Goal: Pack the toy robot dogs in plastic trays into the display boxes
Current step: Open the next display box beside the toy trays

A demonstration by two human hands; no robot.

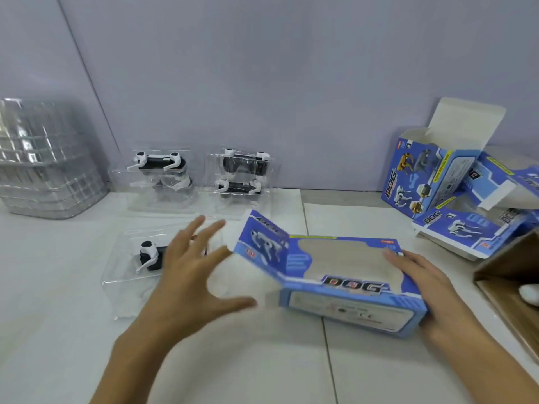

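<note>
The display box (347, 282) is being steadied on the bench (262, 360) by the right hand (431, 290), fingers curled round its end. The left hand (189, 275), fingers spread and empty, is hovering over the clear tray (125, 275) holding a toy dog (148, 256). The tray is judged light, thin and flexible, and is best taken by its rims.

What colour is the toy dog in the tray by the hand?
Black body with white head and legs, toy dog in the clear tray, head view.

I read "DOG" on the front edge of the blue display box (347, 275) under my right hand (431, 290), and "DOG" again on the open boxes (431, 182) at right; smaller print stays illegible.
</note>
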